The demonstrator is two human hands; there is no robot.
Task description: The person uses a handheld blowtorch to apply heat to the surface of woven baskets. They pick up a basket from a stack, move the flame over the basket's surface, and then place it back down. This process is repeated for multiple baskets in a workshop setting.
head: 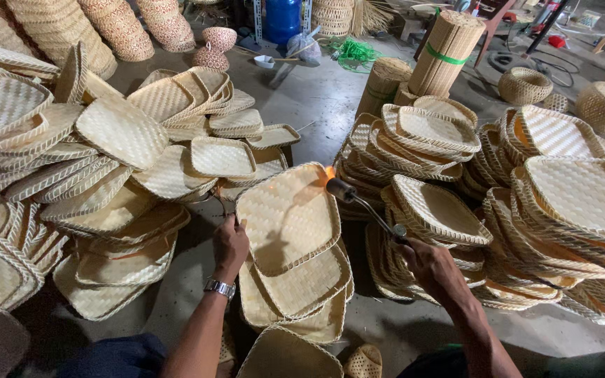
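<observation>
My left hand [230, 241], with a metal watch on the wrist, grips the near left edge of a square woven bamboo tray [290, 217] and holds it tilted up. My right hand [430, 264] holds a gas torch [365, 205] by its thin metal neck. The torch head points at the tray's upper right corner, where a small orange flame [329, 172] touches the rim. Under the held tray lies a short stack of similar trays [302, 294].
A big loose pile of woven trays [106, 161] fills the left. Neater stacks of trays [547, 210] stand on the right. Farther back are rolled bamboo mats [446, 52], round baskets [524, 85], a blue barrel [283, 19] and bare concrete floor [323, 91].
</observation>
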